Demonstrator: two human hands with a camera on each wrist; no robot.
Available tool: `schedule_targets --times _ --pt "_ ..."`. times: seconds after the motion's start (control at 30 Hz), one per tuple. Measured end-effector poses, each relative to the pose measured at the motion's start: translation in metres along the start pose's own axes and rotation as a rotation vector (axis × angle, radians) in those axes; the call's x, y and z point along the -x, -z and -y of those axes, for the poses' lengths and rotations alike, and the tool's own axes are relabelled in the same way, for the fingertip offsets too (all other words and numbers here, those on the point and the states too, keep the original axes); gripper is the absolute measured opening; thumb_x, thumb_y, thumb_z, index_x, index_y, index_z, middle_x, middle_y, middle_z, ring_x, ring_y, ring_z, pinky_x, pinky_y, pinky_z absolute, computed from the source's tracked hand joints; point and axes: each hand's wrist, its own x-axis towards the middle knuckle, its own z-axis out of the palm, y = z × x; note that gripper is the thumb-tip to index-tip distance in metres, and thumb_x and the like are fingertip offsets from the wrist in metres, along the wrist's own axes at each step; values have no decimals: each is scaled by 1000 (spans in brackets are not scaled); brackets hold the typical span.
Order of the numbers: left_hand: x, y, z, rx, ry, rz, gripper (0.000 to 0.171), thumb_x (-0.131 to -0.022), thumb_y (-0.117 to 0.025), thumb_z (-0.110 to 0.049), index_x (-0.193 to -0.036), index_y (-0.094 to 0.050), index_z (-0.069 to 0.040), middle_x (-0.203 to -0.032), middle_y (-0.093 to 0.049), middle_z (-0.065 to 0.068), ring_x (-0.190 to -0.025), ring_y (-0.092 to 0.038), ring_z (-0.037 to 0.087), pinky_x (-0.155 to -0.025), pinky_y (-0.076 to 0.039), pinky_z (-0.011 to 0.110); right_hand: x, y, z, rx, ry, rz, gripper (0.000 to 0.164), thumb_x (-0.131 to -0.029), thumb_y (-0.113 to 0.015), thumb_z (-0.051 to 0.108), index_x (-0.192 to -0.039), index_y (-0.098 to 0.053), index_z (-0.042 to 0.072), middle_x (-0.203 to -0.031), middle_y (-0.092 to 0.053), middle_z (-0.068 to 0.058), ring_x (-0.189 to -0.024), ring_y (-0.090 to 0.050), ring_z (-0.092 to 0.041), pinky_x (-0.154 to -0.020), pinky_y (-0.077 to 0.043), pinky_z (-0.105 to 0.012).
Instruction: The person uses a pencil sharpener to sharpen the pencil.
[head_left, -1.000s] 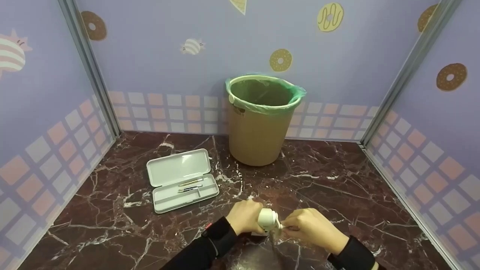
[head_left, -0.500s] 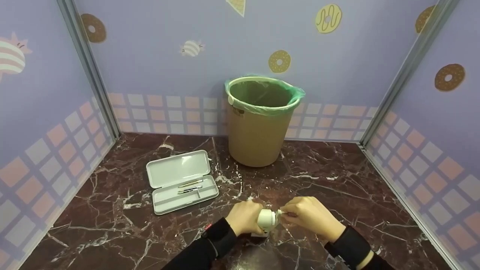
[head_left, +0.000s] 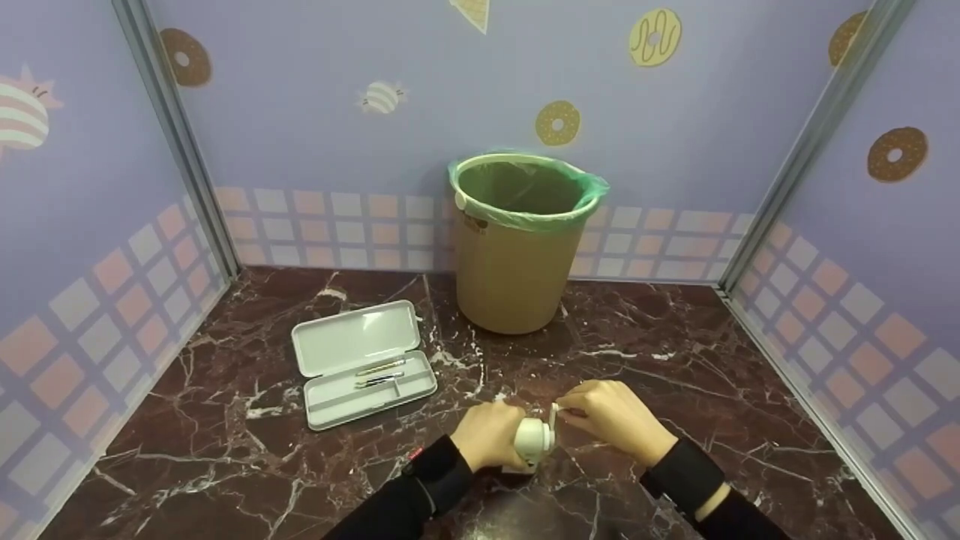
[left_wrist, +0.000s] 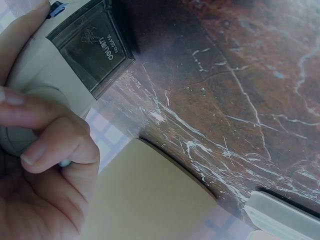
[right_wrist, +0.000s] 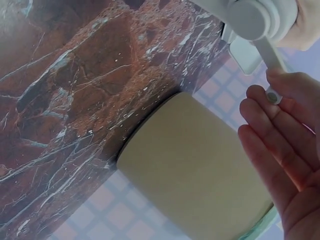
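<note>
A white crank pencil sharpener (head_left: 530, 438) stands on the marbled table near its front, and my left hand (head_left: 489, 434) grips its body. Its clear dark shavings drawer (left_wrist: 95, 47) shows in the left wrist view, with some shavings inside. The crank arm (right_wrist: 270, 57) points away from me, and my right hand (head_left: 621, 421) pinches the knob at its end between thumb and fingers. Whether a pencil sits in the sharpener is hidden behind my left hand.
An open white pencil case (head_left: 356, 339) lies to the left, with several short pencils (head_left: 381, 366) in its tray. A tan trash bin (head_left: 516, 281) with a green bag liner (head_left: 596, 187) stands behind the hands. Patterned walls (head_left: 300, 135) enclose the table on three sides.
The right hand has moved up and away from me, swinging the crank from low beside the sharpener to pointing away. The left hand and the sharpener have stayed in place.
</note>
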Motion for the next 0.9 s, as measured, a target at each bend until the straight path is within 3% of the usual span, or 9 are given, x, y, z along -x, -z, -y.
schedule_targets --times 0.4,0.9 --pt "1 0 0 -5 9 21 43 -57 -95 -39 -80 -67 -14 -74 -70 -2 -60 -60 13 -54 -49 26 -4 -13 -5 17 -34 35 6 -84 -81 14 -90 -81 13 -82 -78 1 -70 -72 -14 -63 -58 -30" --pt "0 0 0 -27 8 11 44 -56 -95 -39 -78 -65 -15 -72 -68 -3 -61 -61 15 -53 -48 28 -2 -34 -10 11 -34 75 5 -84 -79 12 -81 -77 14 -73 -73 2 -62 -67 -13 -57 -54 -31"
